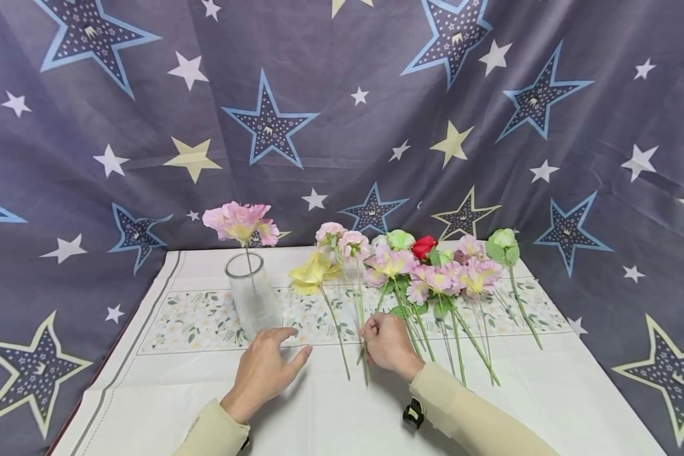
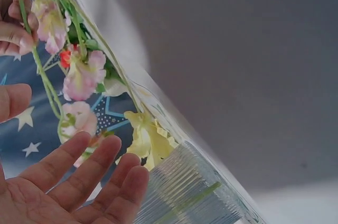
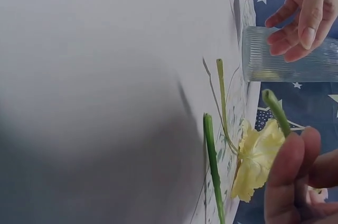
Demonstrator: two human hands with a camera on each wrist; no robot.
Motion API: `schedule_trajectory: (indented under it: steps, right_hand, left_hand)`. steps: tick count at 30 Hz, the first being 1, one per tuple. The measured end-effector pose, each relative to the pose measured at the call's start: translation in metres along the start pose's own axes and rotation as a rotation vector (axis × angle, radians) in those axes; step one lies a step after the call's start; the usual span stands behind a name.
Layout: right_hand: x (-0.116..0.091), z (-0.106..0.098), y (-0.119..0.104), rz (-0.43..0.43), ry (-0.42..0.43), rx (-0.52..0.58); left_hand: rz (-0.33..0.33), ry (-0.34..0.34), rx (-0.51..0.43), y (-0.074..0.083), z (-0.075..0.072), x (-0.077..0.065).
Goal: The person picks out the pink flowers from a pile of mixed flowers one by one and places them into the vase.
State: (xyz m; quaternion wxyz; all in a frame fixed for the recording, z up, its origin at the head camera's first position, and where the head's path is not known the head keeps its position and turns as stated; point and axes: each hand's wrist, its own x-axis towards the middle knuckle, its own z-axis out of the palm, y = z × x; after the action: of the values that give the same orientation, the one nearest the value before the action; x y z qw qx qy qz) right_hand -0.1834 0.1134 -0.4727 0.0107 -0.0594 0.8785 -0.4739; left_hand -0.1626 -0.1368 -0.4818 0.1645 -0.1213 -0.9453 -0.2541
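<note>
My right hand (image 1: 389, 342) pinches the green stem (image 3: 275, 109) of a pale pink artificial flower (image 1: 353, 244) between thumb and fingertips. The stem's cut end sticks out past the fingers in the right wrist view, and the bloom (image 2: 78, 119) shows in the left wrist view. My left hand (image 1: 266, 367) has its fingers spread and holds nothing, near the base of a ribbed clear glass vase (image 1: 253, 297). One large pink-and-yellow flower (image 1: 240, 223) stands upright in that vase. A yellow flower (image 1: 313, 273) lies between the vase and the right hand, its stem toward me.
Several more flowers lie on the right: ruffled pink ones (image 1: 479, 275), a red one (image 1: 424, 247) and a green-white one (image 1: 503, 239). A floral-print band crosses the white tablecloth (image 1: 330, 411). Behind hangs a star-patterned curtain (image 1: 330, 95).
</note>
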Motion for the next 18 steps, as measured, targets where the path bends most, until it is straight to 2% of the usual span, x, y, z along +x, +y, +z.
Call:
schedule_trajectory:
  steps: [4,10,18]
  right_hand:
    - [-0.001,-0.003,0.000,-0.056,0.041,0.001]
    - [-0.003,-0.004,0.001,-0.097,0.080,0.034]
    - [-0.008,-0.001,-0.001,-0.210,0.157,0.017]
  left_hand:
    - [-0.004,-0.001,-0.002,0.001,0.001,0.000]
    - [-0.001,0.002,-0.027,0.004,0.004,0.001]
    - [0.013,0.001,-0.060,0.010,0.008,0.004]
